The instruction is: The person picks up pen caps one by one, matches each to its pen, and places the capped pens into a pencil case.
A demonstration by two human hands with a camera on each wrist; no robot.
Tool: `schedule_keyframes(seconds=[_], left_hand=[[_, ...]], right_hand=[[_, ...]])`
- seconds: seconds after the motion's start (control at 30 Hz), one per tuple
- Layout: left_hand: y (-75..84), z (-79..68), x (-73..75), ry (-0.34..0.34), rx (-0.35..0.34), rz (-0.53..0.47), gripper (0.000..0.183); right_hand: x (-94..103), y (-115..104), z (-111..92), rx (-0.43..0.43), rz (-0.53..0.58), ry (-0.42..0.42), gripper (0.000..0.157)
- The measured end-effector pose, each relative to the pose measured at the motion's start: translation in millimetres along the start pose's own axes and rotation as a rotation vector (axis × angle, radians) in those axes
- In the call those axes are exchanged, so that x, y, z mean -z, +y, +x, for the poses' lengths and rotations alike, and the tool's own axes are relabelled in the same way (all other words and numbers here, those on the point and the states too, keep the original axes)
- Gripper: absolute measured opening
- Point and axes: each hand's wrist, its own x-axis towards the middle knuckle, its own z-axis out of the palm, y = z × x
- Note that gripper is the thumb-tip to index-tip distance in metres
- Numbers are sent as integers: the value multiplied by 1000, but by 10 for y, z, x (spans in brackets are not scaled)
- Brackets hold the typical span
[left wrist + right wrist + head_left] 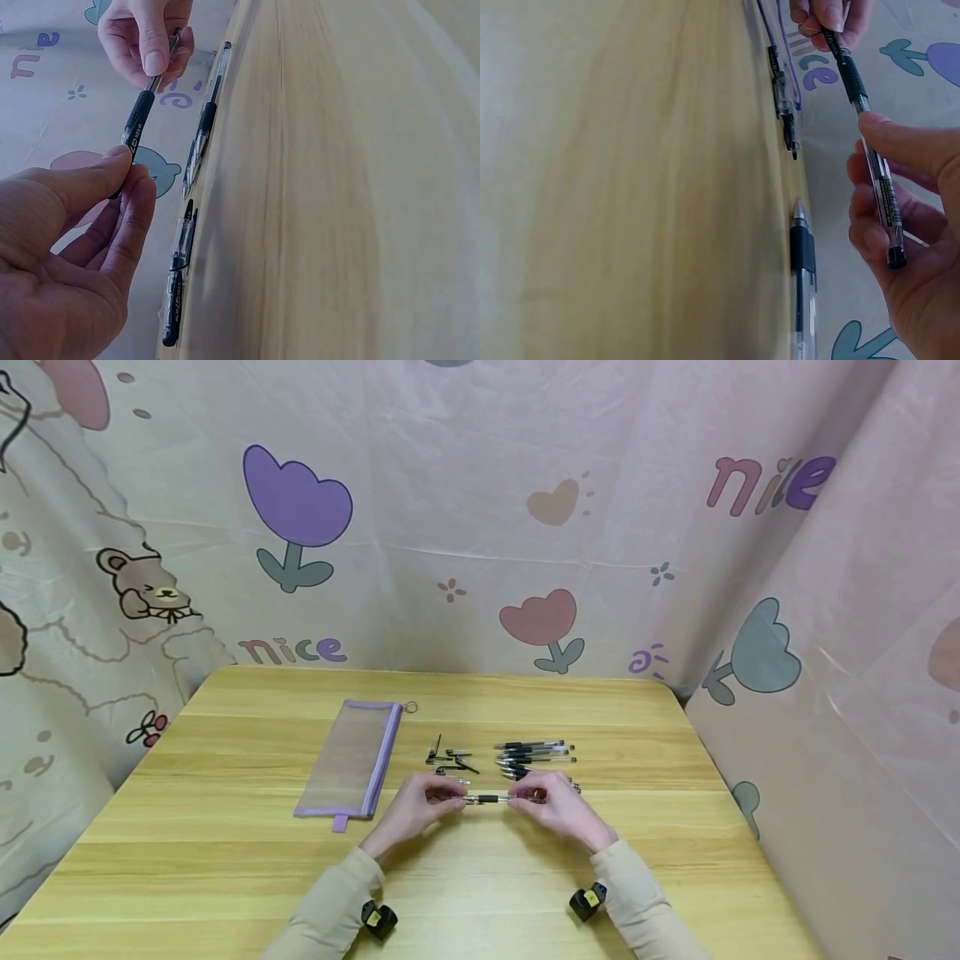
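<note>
My left hand (420, 810) pinches a clear-and-black pen cap (136, 136) between thumb and fingertips. The other end of the same gel pen (876, 161) is gripped by my right hand (557, 806), its clear barrel running across the fingers to a black end plug. Held level between both hands, the pen shows its black rubber grip (487, 798) in the middle. The cap sits at the tip end of the pen, up against the grip in the left wrist view. Loose caps (455, 760) lie beyond my left hand, and several uncapped pens (534, 752) beyond my right.
A flat mesh pouch (348, 760) with a purple zipper edge and a ring lies to the left on the wooden table (480, 902). Patterned curtain (420, 527) hangs behind the table and along its sides.
</note>
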Motion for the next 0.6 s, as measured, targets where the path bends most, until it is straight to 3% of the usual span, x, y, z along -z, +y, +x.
schedule_keyframes(seconds=[0.37,0.6], left_hand=[[-26,-35,-13,16,-29,4,20],[-16,-48,-11,11,38,-16,18]], right_hand=[[-71,-20,-8,-100,89,36,9],[-127,6,-6,-105,223,61,9]])
